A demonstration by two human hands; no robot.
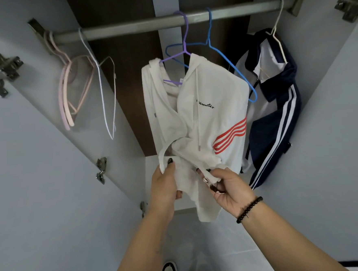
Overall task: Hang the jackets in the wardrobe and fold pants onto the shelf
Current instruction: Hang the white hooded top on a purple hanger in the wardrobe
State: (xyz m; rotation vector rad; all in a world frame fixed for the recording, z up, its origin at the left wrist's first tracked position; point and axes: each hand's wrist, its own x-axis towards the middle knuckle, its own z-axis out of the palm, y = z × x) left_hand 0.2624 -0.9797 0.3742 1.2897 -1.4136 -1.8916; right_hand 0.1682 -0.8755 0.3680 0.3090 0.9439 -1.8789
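Below the rail [136,25], a white hoodie [206,116] is hanging on a purple hanger [181,40]; left hand [163,187] and right hand [228,187] are each pinching its hem. A navy jacket [278,115] is hanging just right.

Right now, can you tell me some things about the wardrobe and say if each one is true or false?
1. The white hoodie hangs on a purple hanger. True.
2. Both hands are empty. False: the left hand and right hand each hold the hoodie's bottom edge.
3. The navy jacket lies on the floor. False: it hangs from the rail on a white hanger.
4. Pink hangers hang empty at the left end of the rail. True.
5. The hoodie's sleeve stripes are green. False: they are red.
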